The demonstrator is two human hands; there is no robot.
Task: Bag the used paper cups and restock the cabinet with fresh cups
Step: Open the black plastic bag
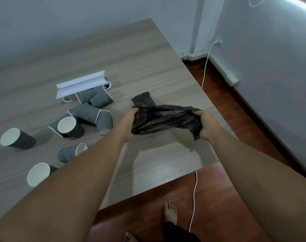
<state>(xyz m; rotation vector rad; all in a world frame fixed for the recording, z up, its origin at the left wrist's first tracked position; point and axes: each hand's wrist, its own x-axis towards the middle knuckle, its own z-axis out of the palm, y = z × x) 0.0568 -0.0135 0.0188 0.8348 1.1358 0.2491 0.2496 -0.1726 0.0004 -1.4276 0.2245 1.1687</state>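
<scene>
Bag — black, thin, crumpled — stretched between left hand and right hand, both gripping it.

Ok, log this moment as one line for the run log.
stage: opening bag | left hand and right hand: gripping crumpled black plastic bag | grey paper cups: scattered on wooden table, none bagged

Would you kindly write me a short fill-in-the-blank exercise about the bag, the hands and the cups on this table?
1. Both hands, left hand and right hand, grip a crumpled plastic bag coloured ____.
2. The paper cups lie scattered on the ____.
3. A ____ cable trails across the wooden floor.

Missing words: black; table; white
</scene>
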